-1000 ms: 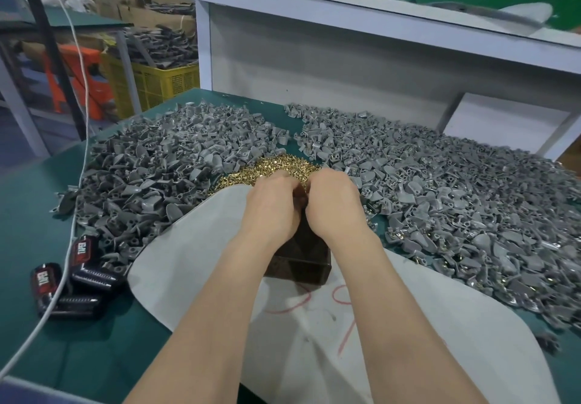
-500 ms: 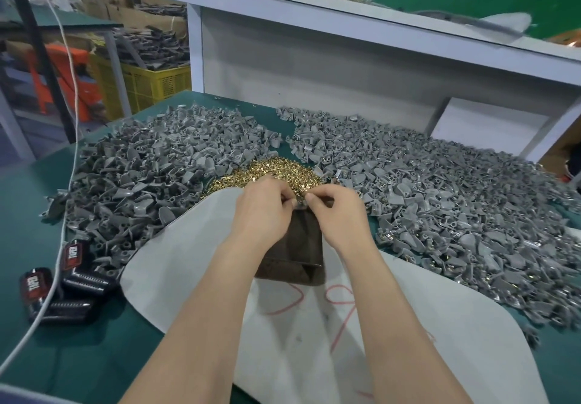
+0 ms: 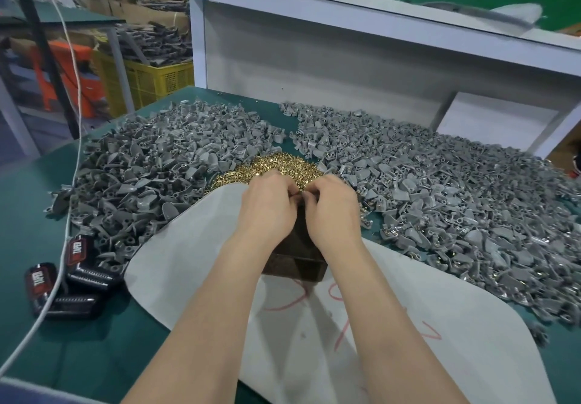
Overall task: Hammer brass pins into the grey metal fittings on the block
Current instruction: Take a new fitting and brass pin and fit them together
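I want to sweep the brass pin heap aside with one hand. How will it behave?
The brass pins lie as a loose heap of tiny pieces, so a push would probably spread them, not shift them together. They look shiny and slim, so likely to roll and slip. The grey fittings border it, so strays may hide there.

Shiny brass pins (image 3: pixel 276 168), matt grey metal fittings (image 3: pixel 151 171), a dark wooden block (image 3: pixel 295 259), matt white sheet (image 3: pixel 195 246).

Your table (image 3: pixel 28 202) is dark green. Grey fittings (image 3: pixel 151 165) cover it, with gold pins (image 3: pixel 276 165) at centre. Your block (image 3: pixel 295 265) is dark brown, on a white sheet (image 3: pixel 188 246) with red scrawls. Lower left, black packs (image 3: pixel 78 259) carry red labels; upper left, a yellow crate (image 3: pixel 157 80).
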A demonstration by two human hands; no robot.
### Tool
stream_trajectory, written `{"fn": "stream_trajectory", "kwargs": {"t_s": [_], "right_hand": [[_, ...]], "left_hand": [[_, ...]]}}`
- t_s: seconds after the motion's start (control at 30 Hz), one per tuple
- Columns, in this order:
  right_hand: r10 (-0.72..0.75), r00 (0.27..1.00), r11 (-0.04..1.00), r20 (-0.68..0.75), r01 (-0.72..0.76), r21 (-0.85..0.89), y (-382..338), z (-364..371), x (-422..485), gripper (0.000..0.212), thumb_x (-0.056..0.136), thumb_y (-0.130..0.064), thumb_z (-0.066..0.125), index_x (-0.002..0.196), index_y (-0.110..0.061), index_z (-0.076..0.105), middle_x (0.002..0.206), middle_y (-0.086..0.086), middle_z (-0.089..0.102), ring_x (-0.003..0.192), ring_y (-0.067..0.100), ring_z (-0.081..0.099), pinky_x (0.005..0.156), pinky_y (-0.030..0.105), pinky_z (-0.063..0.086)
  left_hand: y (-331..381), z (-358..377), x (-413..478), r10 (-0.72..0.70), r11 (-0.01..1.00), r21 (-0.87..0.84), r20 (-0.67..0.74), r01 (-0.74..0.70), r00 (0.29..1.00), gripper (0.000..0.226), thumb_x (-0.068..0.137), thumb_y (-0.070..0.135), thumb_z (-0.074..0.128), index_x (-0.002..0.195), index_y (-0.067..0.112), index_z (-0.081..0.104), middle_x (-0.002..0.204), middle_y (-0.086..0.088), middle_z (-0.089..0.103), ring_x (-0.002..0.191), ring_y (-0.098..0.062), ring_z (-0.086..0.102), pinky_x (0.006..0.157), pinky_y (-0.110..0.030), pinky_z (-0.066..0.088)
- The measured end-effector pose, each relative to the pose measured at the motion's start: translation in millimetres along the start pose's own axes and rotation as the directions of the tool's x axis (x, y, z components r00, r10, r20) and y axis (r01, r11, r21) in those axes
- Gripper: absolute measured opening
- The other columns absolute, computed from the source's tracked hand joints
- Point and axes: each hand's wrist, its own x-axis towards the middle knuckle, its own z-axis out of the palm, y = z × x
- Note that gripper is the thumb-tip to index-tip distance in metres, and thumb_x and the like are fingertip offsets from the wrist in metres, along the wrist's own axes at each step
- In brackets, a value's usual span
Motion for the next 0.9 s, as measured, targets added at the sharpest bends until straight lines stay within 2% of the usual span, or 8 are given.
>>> {"fn": "stream_trajectory", "kwargs": {"t_s": [0.33, 0.6, 0.67, 0.7, 0.73, 0.8, 0.83, 0.9], "right_hand": [[0.011, 1.0, 0.988, 0.024, -0.007, -0.156, -2.5, 0.5, 4.0, 0.013, 0.091, -0.009, 0.05, 0.088, -0.009, 0.063, 0.098, 0.005, 0.056, 0.09, 0.024, 0.052, 0.064, 0.025, 0.021], [0.08, 0.99, 0.997, 0.113, -0.082, 0.012, 1.7, -10.7, 3.8, 0.017, 0.092, -0.022, 0.056, 0.097, -0.013, 0.07, 0.105, 0.005, 0.06, 0.095, 0.022, 0.056, 0.082, 0.029, 0.041], [0.192, 0.973, 0.981, 0.129, -0.195, 0.011, 15.5, -21.1, 5.6, 0.026, 0.092, -0.032, 0.057, 0.11, -0.017, 0.067, 0.114, 0.005, 0.06, 0.1, 0.022, 0.058, 0.09, 0.032, 0.045], [0.282, 0.947, 0.959, 0.154, -0.277, -0.052, 22.9, -28.0, 5.9, 0.031, 0.091, -0.038, 0.056, 0.113, -0.017, 0.064, 0.113, 0.005, 0.06, 0.1, 0.023, 0.059, 0.091, 0.034, 0.047], [0.37, 0.905, 0.926, 0.21, -0.343, -0.157, 30.0, -33.9, 4.9, 0.033, 0.09, -0.043, 0.056, 0.108, -0.016, 0.061, 0.107, 0.006, 0.062, 0.096, 0.025, 0.06, 0.088, 0.037, 0.049], [0.478, 0.807, 0.865, 0.347, -0.364, -0.345, 37.6, -39.0, -1.5, 0.028, 0.089, -0.042, 0.056, 0.082, -0.015, 0.052, 0.089, 0.004, 0.06, 0.082, 0.025, 0.059, 0.076, 0.035, 0.05], [0.482, 0.789, 0.86, 0.381, -0.344, -0.375, 37.9, -38.4, -4.5, 0.029, 0.091, -0.037, 0.055, 0.074, -0.015, 0.045, 0.084, 0.004, 0.057, 0.078, 0.026, 0.057, 0.071, 0.033, 0.046], [0.457, 0.801, 0.879, 0.386, -0.34, -0.334, 37.0, -36.6, -7.4, 0.023, 0.092, -0.026, 0.053, 0.076, -0.011, 0.046, 0.086, 0.008, 0.054, 0.079, 0.027, 0.054, 0.068, 0.031, 0.042]], "left_hand": [[0.7, -0.4, 0.1, 0.028, 1.0, 0.008, -0.004, -0.028, 1.0, 0.02, 0.09, 0.006, 0.051, 0.095, 0.008, 0.071, 0.104, -0.009, 0.057, 0.102, -0.03, 0.05, 0.084, -0.041, 0.045], [-1.6, 1.0, 0.7, -0.001, 1.0, -0.009, 0.023, 0.002, 1.0, 0.015, 0.091, 0.013, 0.057, 0.092, 0.015, 0.072, 0.109, -0.009, 0.063, 0.107, -0.03, 0.056, 0.089, -0.043, 0.048], [-2.3, 1.6, 0.5, -0.003, 1.0, -0.001, 0.02, 0.003, 1.0, 0.012, 0.092, 0.015, 0.058, 0.092, 0.016, 0.07, 0.108, -0.007, 0.061, 0.105, -0.028, 0.055, 0.09, -0.042, 0.047], [-2.6, 1.8, 0.6, -0.003, 1.0, 0.002, 0.013, 0.003, 1.0, 0.012, 0.092, 0.015, 0.058, 0.092, 0.016, 0.069, 0.106, -0.006, 0.06, 0.103, -0.027, 0.055, 0.089, -0.042, 0.047], [-2.8, 2.1, 0.5, -0.004, 1.0, 0.005, 0.011, 0.004, 1.0, 0.011, 0.092, 0.015, 0.058, 0.092, 0.016, 0.069, 0.104, -0.005, 0.058, 0.102, -0.026, 0.054, 0.088, -0.041, 0.047], [-2.7, 2.1, 0.7, 0.001, 1.0, 0.014, 0.011, -0.001, 1.0, 0.01, 0.092, 0.016, 0.059, 0.093, 0.016, 0.069, 0.104, -0.005, 0.058, 0.101, -0.025, 0.054, 0.088, -0.042, 0.048], [-2.5, 1.9, 1.0, 0.004, 1.0, 0.017, 0.011, -0.004, 1.0, 0.01, 0.092, 0.017, 0.06, 0.093, 0.016, 0.069, 0.104, -0.005, 0.059, 0.1, -0.024, 0.055, 0.087, -0.042, 0.049], [-1.6, 1.5, 0.7, 0.008, 1.0, 0.019, 0.019, -0.008, 1.0, 0.009, 0.09, 0.018, 0.062, 0.094, 0.016, 0.07, 0.104, -0.004, 0.061, 0.099, -0.024, 0.057, 0.087, -0.043, 0.051]]}}
